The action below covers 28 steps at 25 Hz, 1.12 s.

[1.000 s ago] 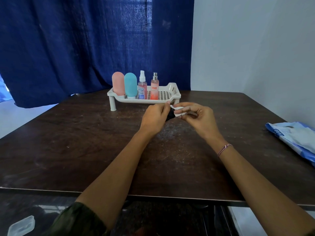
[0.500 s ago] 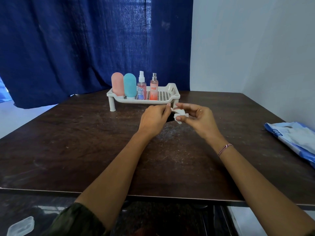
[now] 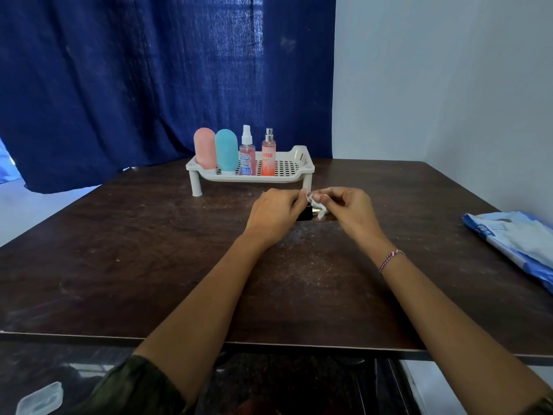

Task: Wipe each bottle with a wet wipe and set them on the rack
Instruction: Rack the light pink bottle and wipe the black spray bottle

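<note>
My left hand (image 3: 273,212) grips a small black bottle (image 3: 305,214), mostly hidden by its fingers, just above the table in front of the rack. My right hand (image 3: 348,209) pinches a crumpled white wet wipe (image 3: 317,206) against the bottle's exposed end. The white perforated rack (image 3: 294,167) stands at the back on short legs. On its left part stand a pink bottle (image 3: 205,148), a teal bottle (image 3: 226,151), a pink spray bottle (image 3: 247,152) and an orange spray bottle (image 3: 268,154). The rack's right part holds nothing.
A blue and white wipes pack (image 3: 517,241) lies at the table's right edge. A dark blue curtain (image 3: 134,79) hangs behind the brown table (image 3: 149,250). A clear plastic lid (image 3: 40,399) lies below the front edge at the lower left.
Both hands stayed together in front of the rack. The right hand's fingers curled in and worked the wipe round the bottle's end, bunching it tighter.
</note>
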Each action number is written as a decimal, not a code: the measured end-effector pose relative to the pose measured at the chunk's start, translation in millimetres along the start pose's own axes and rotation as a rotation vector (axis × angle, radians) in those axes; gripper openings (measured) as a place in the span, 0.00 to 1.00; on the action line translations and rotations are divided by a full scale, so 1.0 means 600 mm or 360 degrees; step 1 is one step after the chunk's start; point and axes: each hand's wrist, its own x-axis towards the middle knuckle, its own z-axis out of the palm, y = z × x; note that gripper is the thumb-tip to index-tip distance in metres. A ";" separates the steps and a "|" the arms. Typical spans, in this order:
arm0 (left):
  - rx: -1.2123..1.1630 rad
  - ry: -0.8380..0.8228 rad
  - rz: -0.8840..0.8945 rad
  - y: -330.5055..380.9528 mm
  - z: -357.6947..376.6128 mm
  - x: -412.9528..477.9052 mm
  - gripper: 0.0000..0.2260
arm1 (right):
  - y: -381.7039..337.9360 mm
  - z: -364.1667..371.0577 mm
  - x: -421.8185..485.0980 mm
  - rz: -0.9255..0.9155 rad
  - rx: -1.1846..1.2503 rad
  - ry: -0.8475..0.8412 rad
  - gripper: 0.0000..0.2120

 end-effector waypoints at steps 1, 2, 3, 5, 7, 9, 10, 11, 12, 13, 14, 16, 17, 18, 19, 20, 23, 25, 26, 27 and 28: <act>-0.0036 0.0036 -0.0043 -0.003 0.000 0.002 0.17 | -0.002 -0.001 0.000 -0.0019 0.0028 -0.0033 0.06; -0.0085 0.0085 -0.0087 -0.006 -0.001 0.004 0.17 | -0.003 -0.003 -0.001 -0.0053 0.0028 -0.0074 0.08; -0.0132 0.0123 -0.0125 -0.009 0.000 0.005 0.18 | -0.004 -0.003 -0.001 -0.0101 -0.0004 -0.0110 0.10; -0.0171 0.0135 -0.0177 -0.011 0.001 0.006 0.18 | -0.007 -0.001 0.000 -0.0181 -0.0141 -0.0113 0.12; -0.0166 0.0105 -0.0180 -0.012 0.002 0.005 0.19 | -0.006 0.002 0.000 -0.0179 -0.0282 -0.0068 0.11; -0.0153 0.0103 -0.0148 -0.010 0.005 0.004 0.20 | -0.003 0.004 0.000 -0.0166 -0.0405 -0.0063 0.10; -0.0159 0.0108 -0.0146 -0.009 0.007 0.004 0.20 | -0.001 0.005 0.000 -0.0143 -0.0401 -0.0076 0.11; -0.0185 0.0111 -0.0152 -0.009 0.008 0.005 0.20 | -0.001 0.004 0.000 -0.0097 -0.0336 -0.0092 0.11; -0.0224 0.0107 -0.0165 -0.010 0.010 0.004 0.20 | 0.000 0.003 0.000 -0.0024 -0.0222 -0.0105 0.11; -0.0278 0.0098 -0.0176 -0.009 0.012 0.004 0.20 | 0.000 0.002 0.000 0.0069 -0.0057 -0.0112 0.12; -0.0368 0.0086 -0.0197 -0.008 0.014 0.003 0.19 | 0.002 0.001 0.001 0.0172 0.0155 -0.0110 0.12; -0.0688 0.0085 -0.0312 -0.005 0.012 0.006 0.16 | 0.000 0.002 0.002 0.0321 0.0640 -0.0076 0.13; -0.0868 0.0099 -0.0378 -0.004 0.009 0.007 0.14 | 0.000 0.003 0.002 0.0328 0.0816 -0.0059 0.11; -0.1013 0.0110 -0.0413 -0.003 0.008 0.008 0.14 | 0.000 0.004 0.002 0.0286 0.0885 -0.0059 0.09; -0.1125 0.0105 -0.0423 -0.002 0.008 0.009 0.14 | -0.001 0.006 0.002 0.0219 0.0866 -0.0073 0.08; -0.1218 0.0079 -0.0424 -0.001 0.011 0.009 0.17 | -0.001 0.008 0.000 0.0149 0.0809 -0.0085 0.08; -0.1374 -0.0103 -0.0402 0.004 0.021 0.008 0.25 | -0.001 0.014 -0.004 0.0054 0.0656 0.0012 0.11; -0.1446 -0.0231 -0.0367 0.009 0.024 0.008 0.27 | 0.001 0.015 -0.002 0.0028 0.0483 0.0120 0.11; -0.1506 -0.0269 -0.0379 0.013 0.024 0.009 0.28 | 0.002 0.015 -0.001 0.0009 0.0371 0.0176 0.12; -0.1590 -0.0287 -0.0425 0.016 0.024 0.011 0.27 | 0.002 0.015 -0.001 -0.0037 0.0250 0.0233 0.12; -0.1702 -0.0296 -0.0489 0.020 0.023 0.012 0.26 | 0.002 0.017 -0.001 -0.0120 0.0118 0.0285 0.11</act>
